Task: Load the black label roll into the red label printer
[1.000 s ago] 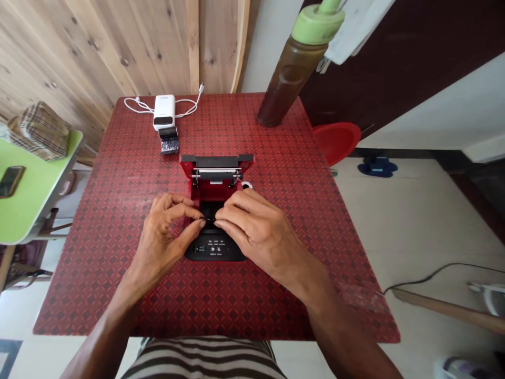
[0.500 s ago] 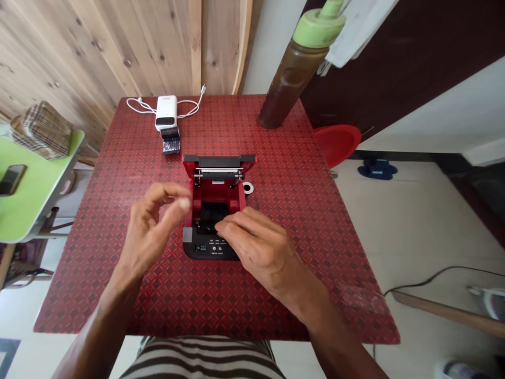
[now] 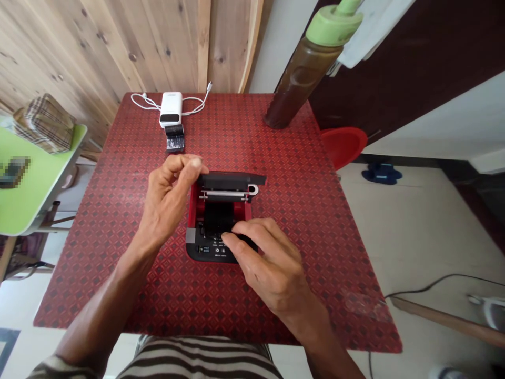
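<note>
A small red-and-black label printer (image 3: 213,256) stands on the table with its lid (image 3: 232,181) tilted partway down over the bay. My left hand (image 3: 165,197) pinches the lid's left corner between thumb and fingers. Inside the red bay, a black roll or strip (image 3: 218,217) runs toward the front panel. My right hand (image 3: 276,263) is closed at the front right of the bay, thumb and forefinger on the strip's front end. Its fingers hide part of the panel buttons. Just behind the printer's right side lies a small white ring with a black centre (image 3: 253,190).
At the back of the red patterned table (image 3: 130,295) lie a white power bank (image 3: 171,105) with a cable and a crumpled black strip (image 3: 174,139). A tall brown bottle (image 3: 300,79) with a green lid stands back right. A red stool (image 3: 343,145) is beyond the right edge.
My left hand has moved up and right from beside the printer and taken hold of the lid. The lid has swung partway down. My right hand stays at the strip's front end.
</note>
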Action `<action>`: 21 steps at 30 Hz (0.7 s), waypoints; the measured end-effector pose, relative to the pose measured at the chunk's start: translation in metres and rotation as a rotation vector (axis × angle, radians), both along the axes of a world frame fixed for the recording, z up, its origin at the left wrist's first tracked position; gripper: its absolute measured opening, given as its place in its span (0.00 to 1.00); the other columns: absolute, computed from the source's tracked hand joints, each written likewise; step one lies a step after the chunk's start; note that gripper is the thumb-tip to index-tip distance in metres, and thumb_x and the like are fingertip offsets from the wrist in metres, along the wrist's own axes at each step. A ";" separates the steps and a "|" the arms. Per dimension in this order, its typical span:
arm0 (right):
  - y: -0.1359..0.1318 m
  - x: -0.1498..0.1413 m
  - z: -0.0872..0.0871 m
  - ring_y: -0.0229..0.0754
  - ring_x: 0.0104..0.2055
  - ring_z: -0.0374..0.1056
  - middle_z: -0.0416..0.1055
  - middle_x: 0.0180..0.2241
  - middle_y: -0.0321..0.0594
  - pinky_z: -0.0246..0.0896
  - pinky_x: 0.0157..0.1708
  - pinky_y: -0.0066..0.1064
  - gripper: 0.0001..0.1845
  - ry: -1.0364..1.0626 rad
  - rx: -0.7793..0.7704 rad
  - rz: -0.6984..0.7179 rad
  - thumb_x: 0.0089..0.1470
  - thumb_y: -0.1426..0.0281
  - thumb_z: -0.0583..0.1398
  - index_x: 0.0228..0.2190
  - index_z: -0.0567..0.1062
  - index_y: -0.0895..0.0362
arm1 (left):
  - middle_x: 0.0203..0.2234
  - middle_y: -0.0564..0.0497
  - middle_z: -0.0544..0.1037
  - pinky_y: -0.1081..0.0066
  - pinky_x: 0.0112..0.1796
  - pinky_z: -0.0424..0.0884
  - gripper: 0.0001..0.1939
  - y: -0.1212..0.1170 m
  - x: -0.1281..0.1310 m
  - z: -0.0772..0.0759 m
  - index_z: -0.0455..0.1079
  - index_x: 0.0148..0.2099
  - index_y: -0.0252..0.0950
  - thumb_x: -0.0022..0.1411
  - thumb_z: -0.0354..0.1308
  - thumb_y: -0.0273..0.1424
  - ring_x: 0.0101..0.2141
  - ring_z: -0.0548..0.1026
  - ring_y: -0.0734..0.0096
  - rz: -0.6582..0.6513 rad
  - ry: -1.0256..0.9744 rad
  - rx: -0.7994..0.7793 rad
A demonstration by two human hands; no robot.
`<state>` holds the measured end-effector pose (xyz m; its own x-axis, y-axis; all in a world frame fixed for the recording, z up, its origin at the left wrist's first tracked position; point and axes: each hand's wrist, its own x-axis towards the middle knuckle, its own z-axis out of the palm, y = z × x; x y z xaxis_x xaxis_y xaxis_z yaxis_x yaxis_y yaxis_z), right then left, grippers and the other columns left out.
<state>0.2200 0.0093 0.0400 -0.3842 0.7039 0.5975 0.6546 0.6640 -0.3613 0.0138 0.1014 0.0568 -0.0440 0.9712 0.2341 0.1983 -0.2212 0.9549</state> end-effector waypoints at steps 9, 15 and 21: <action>-0.004 0.000 -0.004 0.46 0.42 0.76 0.85 0.41 0.46 0.78 0.44 0.39 0.12 0.000 0.032 -0.032 0.69 0.85 0.63 0.46 0.83 0.58 | 0.73 0.42 0.71 0.41 0.73 0.62 0.36 -0.046 -0.012 -0.024 0.69 0.71 0.47 0.65 0.75 0.40 0.75 0.65 0.43 -0.042 -0.117 -0.291; -0.004 -0.004 -0.002 0.51 0.53 0.79 0.85 0.49 0.48 0.75 0.53 0.44 0.10 -0.041 0.063 -0.117 0.68 0.82 0.67 0.47 0.82 0.57 | 0.77 0.43 0.67 0.43 0.75 0.60 0.37 -0.063 -0.005 -0.033 0.67 0.73 0.44 0.65 0.73 0.38 0.78 0.62 0.41 -0.093 -0.362 -0.528; -0.005 -0.005 -0.001 0.50 0.53 0.82 0.87 0.48 0.44 0.71 0.56 0.45 0.11 0.005 -0.040 -0.094 0.72 0.78 0.65 0.53 0.77 0.55 | 0.72 0.44 0.75 0.47 0.74 0.63 0.35 -0.063 -0.002 -0.034 0.70 0.71 0.42 0.65 0.74 0.38 0.74 0.68 0.43 -0.112 -0.454 -0.535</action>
